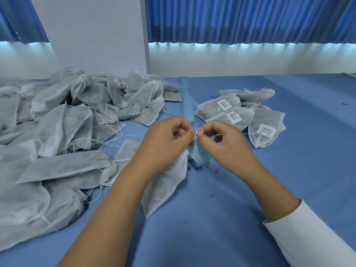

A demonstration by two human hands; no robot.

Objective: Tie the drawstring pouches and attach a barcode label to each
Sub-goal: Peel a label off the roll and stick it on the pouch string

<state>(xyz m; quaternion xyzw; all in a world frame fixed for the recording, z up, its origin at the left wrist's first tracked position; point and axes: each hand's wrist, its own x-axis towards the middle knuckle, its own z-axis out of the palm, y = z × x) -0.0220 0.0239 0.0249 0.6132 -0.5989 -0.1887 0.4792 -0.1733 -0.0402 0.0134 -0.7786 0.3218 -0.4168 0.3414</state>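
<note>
Pinching at dead centre, both hands are on the drawstring [199,133], just above the worktop [212,228]. The left hand [167,135] has its grip clamped on the cord between thumb and forefinger. The right hand [221,139] mirrors it, grip nipped on the small white loop from the other side, and the two sets of fingertips nearly meet. A sliver of barcode label [196,130] peeks out just behind the cord; whether it is threaded on yet, I cannot tell.

The pouch [165,182] lies under the left wrist, its neck drawn up toward the fingers and its body trailing back along the worktop toward the person. Just beside its neck sits the curled end of the blue backing strip [198,157], which runs away toward the wall.

It looks a light, floppy thing: thin non-woven fabric, loose filling, nothing stiff to push against. The crumbs [212,195] scattered nearby suggest it sheds if squeezed, so the gathered neck is the place to hold it, not the belly. The cord is fine and likely to slip, so it is best taken close to the knot.

The unlabelled heap [67,116] waits on the left, and the labelled pouches [237,114] are clustered on the right.
</note>
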